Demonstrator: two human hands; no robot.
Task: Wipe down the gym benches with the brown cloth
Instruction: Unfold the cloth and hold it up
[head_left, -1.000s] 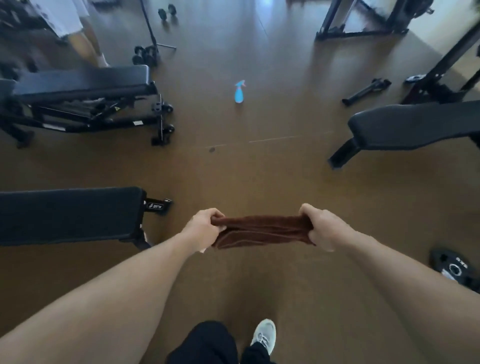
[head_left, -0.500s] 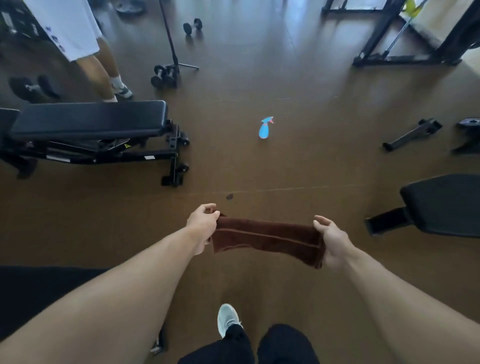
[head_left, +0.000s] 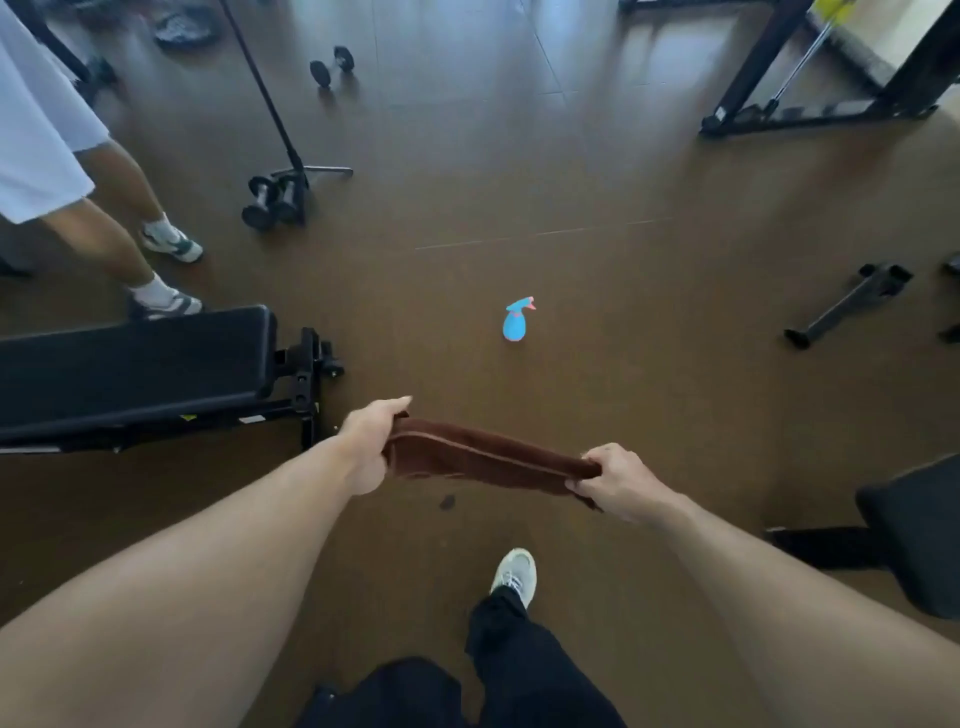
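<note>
The brown cloth (head_left: 488, 460) hangs stretched between both hands above the floor, folded into a long band; its long axis runs from the left hand (head_left: 370, 441) down and across to the right hand (head_left: 615, 480), roughly crosswise to the person's line of sight; it touches no bench. Taking the cloth as the landmark: the black gym bench (head_left: 135, 364) lies to its left, its padded end near the left hand and its own length running away leftward, out of frame; a second dark bench pad (head_left: 914, 535) sits to the cloth's right, farther from the right hand than the first bench is from the left; the blue spray bottle (head_left: 516, 323) stands on the floor straight beyond the cloth, between the two hands' lines; dumbbells (head_left: 272, 200) lie well beyond the cloth and to the left; another person's legs (head_left: 119, 228) stand behind the left bench.

The left hand is the nearer to a bench, so a swing of the cloth leftward onto that pad looks like the natural next move, though the bottle ahead may come first.

The left hand's fingers are curled round the cloth's left end, the thumb lying forward along the top; the right hand's fingers are bent and pinch the cloth's right end against the thumb, a corner trailing below the hand; neither hand holds anything else.
</note>
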